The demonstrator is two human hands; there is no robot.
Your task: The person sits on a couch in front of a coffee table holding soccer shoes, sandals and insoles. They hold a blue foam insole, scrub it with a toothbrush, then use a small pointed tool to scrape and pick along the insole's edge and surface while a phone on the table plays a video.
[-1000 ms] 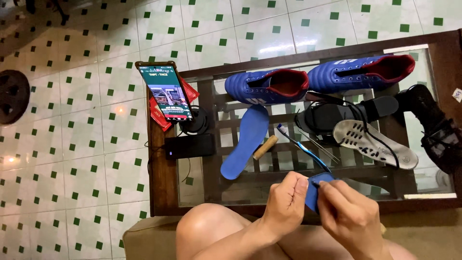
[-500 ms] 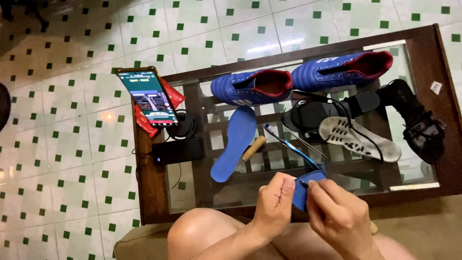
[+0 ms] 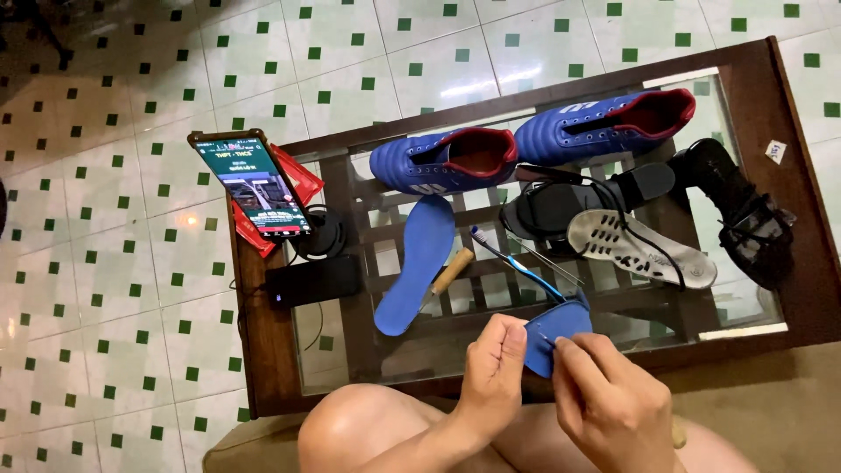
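blue insole piece (image 3: 561, 328) pinched, perhaps needle, table edge (image 3: 289, 398) close

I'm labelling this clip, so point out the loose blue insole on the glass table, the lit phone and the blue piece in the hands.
Loose blue foam insole (image 3: 419, 263): head view, middle of its flat face.
Lit phone (image 3: 251, 184): head view, screen centre.
Blue piece (image 3: 565, 324): head view, upper part above the fingers.

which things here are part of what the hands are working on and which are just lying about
In hand: blue insole piece, pinched by left hand; right hand at its edge.

Lying about: blue shoes, whole blue insole, phone, black sandals, toothbrush, wooden-handled tool.
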